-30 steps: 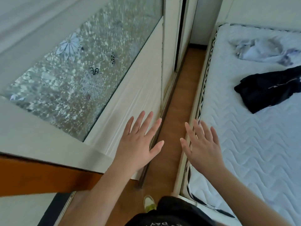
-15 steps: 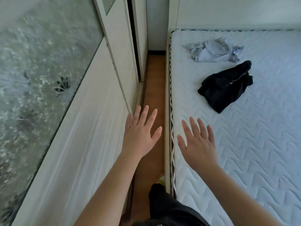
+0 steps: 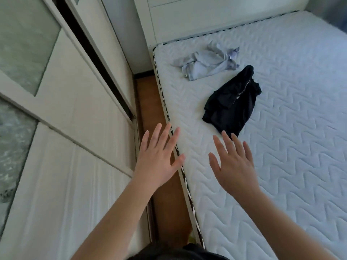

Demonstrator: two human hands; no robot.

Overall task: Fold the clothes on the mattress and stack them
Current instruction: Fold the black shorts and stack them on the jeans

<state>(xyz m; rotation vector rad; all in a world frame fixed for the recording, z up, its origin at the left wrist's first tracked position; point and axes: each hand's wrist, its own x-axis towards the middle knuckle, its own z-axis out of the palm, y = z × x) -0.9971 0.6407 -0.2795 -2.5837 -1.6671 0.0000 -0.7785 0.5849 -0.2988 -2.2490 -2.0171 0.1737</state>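
Fingers (image 3: 228, 141) on your right hand (image 3: 234, 166) are straight and spread, holding nothing; left hand (image 3: 157, 158) same, splayed and empty, over the seam between the mattress edge and the floor strip (image 3: 148, 117). Right fingertips sit just short of the black garment (image 3: 231, 104), can't tell if they touch its near corner. Grey garment (image 3: 206, 62) lies bunched further up, near the headboard (image 3: 206, 17), just beside the black one. Both are crumpled, neither folded, no stack started. Risks, as I judge them: grab the black one by a single corner and it comes up twisted, so find the waistband or hem first. Both pieces lie toward the mattress (image 3: 281, 147) side nearest the gap, so a loose drag could drop one down by the wardrobe doors (image 3: 75, 109). Quilted cover may snag and ruck the fabric if you slide instead of lift. Containers: none in view, nothing to report inside any.
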